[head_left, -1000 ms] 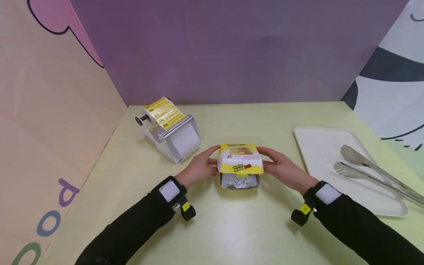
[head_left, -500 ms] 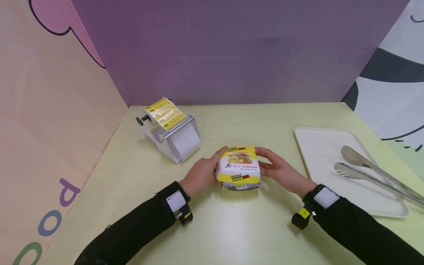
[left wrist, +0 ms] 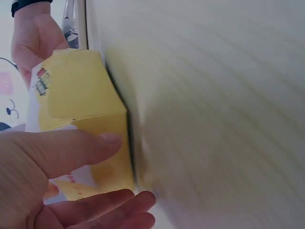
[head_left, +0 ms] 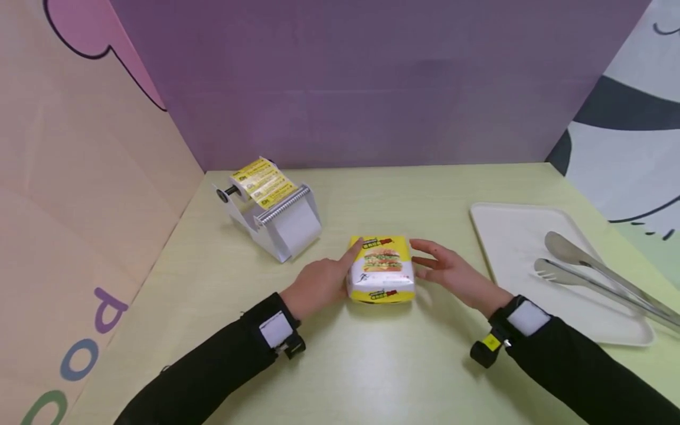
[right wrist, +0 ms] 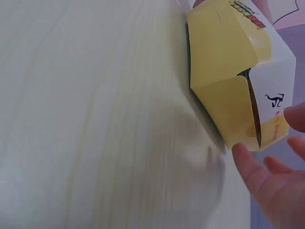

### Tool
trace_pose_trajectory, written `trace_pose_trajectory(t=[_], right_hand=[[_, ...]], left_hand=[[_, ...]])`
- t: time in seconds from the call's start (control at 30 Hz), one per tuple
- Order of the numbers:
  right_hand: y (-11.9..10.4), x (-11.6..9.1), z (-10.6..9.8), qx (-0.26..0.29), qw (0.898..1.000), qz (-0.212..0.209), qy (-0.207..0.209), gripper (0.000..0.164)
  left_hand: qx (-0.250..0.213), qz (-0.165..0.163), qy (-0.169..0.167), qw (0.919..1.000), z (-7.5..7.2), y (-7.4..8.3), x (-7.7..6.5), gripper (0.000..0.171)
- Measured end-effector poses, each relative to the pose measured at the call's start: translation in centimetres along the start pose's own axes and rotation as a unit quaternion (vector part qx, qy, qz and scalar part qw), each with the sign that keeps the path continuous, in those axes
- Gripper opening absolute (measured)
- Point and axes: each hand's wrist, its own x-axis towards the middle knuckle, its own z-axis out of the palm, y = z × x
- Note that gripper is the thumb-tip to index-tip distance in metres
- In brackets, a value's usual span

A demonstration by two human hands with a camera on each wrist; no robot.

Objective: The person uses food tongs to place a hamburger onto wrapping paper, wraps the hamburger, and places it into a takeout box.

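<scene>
A yellow and white burger box (head_left: 381, 268) with a burger picture on its lid sits on the table, its lid down over the front. My left hand (head_left: 320, 284) is at the box's left side, the thumb along the upper left edge. In the left wrist view that thumb (left wrist: 78, 150) lies across the box's side, while the other fingers (left wrist: 114, 207) stretch out beside it. On the other side, my right hand (head_left: 451, 276) has loosely bent fingers near the box's right side. In the right wrist view a fingertip (right wrist: 239, 151) is at the box's lower corner; a narrow gap shows at the lid's side.
A label dispenser (head_left: 271, 209) with a roll of yellow printed labels stands at the back left. To the right is a white tray (head_left: 517, 236) bearing metal serving tongs (head_left: 579, 277), one end spoon-like, the other forked. A purple wall (head_left: 361, 88) bounds the table's back.
The box's lid has come down over its front, hiding the patterned wrapper seen before. My left hand has moved its thumb up onto the box's upper edge; the right hand has hardly moved.
</scene>
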Motion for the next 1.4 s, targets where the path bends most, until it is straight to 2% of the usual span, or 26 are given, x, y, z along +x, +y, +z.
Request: trace_pose_trajectory(t=[0.1, 0.17, 0.27, 0.33, 0.43, 0.6, 0.73, 0.83, 1.03, 1.23, 1.4], right_hand=[[-0.3, -1.1, 0.3, -0.045, 0.999, -0.015, 0.009, 0.065], [-0.4, -2.1, 0.7, -0.104, 0.994, -0.043, 0.014, 0.07], [-0.3, -3.1, 1.8, -0.196, 0.977, -0.084, 0.021, 0.08], [-0.1, -3.3, 2.5, -0.234, 0.967, -0.1, 0.026, 0.086], [0.4, -3.0, 3.6, -0.227, 0.968, -0.107, 0.027, 0.087], [0.7, -2.2, 4.4, -0.207, 0.972, -0.09, 0.062, 0.084], [0.0, -1.7, 4.2, -0.21, 0.971, -0.065, 0.093, 0.082], [-0.7, -1.3, 3.9, -0.192, 0.974, -0.058, 0.103, 0.081], [-1.6, -0.8, 3.7, -0.182, 0.976, -0.069, 0.098, 0.08], [-2.1, -0.6, 3.7, -0.185, 0.979, -0.036, 0.082, 0.084], [-2.4, -0.4, 3.8, -0.21, 0.972, -0.067, 0.083, 0.083]], left_hand=[[-0.019, 0.0, -0.001, 0.9998, -0.3, 0.2, -0.9, 0.102], [-0.024, 0.009, 0.007, 0.9997, -0.5, 0.4, -1.5, 0.106], [-0.022, 0.029, 0.018, 0.9992, -0.4, 0.8, -2.0, 0.105], [-0.019, 0.037, 0.02, 0.9989, -0.1, 1.0, -1.9, 0.104], [-0.035, 0.031, 0.012, 0.9988, 0.6, 1.2, -1.4, 0.104], [-0.089, 0.013, 0.02, 0.9957, 1.3, 1.4, -0.8, 0.101], [-0.153, -0.011, 0.055, 0.9866, 0.8, 1.4, -0.5, 0.094], [-0.181, -0.022, 0.084, 0.9796, 0.1, 1.4, -0.2, 0.088], [-0.182, -0.031, 0.1, 0.9778, -0.6, 1.5, 0.0, 0.085], [-0.173, -0.038, 0.095, 0.9796, -0.7, 1.8, 0.1, 0.086], [-0.166, -0.05, 0.089, 0.9807, -0.7, 1.9, 0.2, 0.086]])
